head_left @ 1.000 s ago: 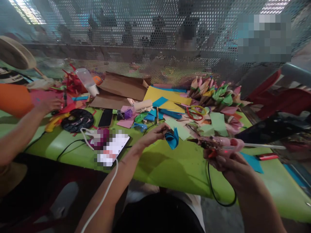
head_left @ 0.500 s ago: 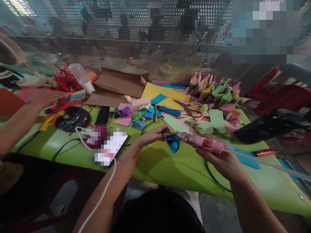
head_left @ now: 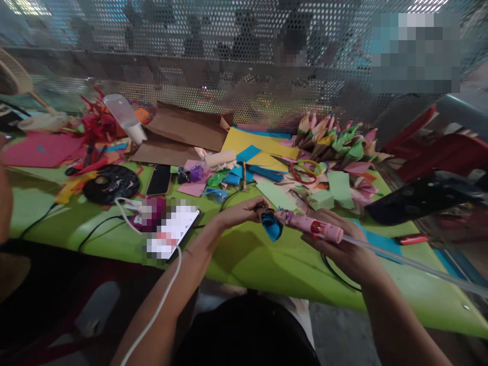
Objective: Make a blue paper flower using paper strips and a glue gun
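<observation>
Pinched in the fingers of my left hand is a rolled blue paper flower, its open end facing down toward me. My right hand is wrapped round a pink glue gun, and a long clear glue stick trails from its back end to the right. The glue gun's tip points left, close to the top of the paper flower; whether they touch I cannot tell. Under my right hand a black cord curves over the green table.
A lit phone on a white cable lies left of my left forearm, beside a dark phone. Finished paper flowers stand at the back right. Yellow paper, scissors and a black bottle surround the work spot.
The glue gun and my right hand have shifted slightly left, toward the paper flower. At the far left, another person's arm has pulled back from the red craft pieces to the frame's edge.
</observation>
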{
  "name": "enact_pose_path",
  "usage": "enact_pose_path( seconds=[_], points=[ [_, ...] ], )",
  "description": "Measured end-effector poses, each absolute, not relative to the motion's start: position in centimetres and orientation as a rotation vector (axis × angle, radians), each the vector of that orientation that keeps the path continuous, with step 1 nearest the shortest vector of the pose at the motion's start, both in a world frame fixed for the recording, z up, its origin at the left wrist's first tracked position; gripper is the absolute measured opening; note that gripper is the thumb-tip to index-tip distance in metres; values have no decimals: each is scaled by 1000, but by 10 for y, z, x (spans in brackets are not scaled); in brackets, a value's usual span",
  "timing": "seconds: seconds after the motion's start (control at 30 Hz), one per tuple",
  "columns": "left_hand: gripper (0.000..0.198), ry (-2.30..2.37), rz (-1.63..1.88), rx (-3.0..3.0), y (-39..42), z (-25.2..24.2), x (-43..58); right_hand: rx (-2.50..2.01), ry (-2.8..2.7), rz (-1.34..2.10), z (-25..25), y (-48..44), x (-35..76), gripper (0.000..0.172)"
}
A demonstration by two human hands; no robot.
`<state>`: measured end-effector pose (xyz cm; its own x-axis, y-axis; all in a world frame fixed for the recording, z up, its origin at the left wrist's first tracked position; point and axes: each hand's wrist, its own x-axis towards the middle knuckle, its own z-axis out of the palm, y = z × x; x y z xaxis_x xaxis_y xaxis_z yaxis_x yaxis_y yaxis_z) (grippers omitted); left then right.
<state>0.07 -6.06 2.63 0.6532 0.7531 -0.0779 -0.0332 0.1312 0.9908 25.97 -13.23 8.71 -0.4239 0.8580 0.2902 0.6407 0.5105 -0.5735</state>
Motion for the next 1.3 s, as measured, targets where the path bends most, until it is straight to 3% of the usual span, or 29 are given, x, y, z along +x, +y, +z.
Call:
enact_pose_path(
  seconds=[0.5, 0.8, 1.3],
  points=[
    [31, 670, 649, 1402, -57, 25, 0, -1209, -2223, 337, 88, -134, 258, 37],
    [35, 674, 654, 1388, -57, 26, 0, -1144, -2230, 268, 90, -140, 259, 25],
    [34, 651, 642, 1363, -59, 27, 1, -1158, -2251, 247, 88, -136, 255, 33]
  ],
)
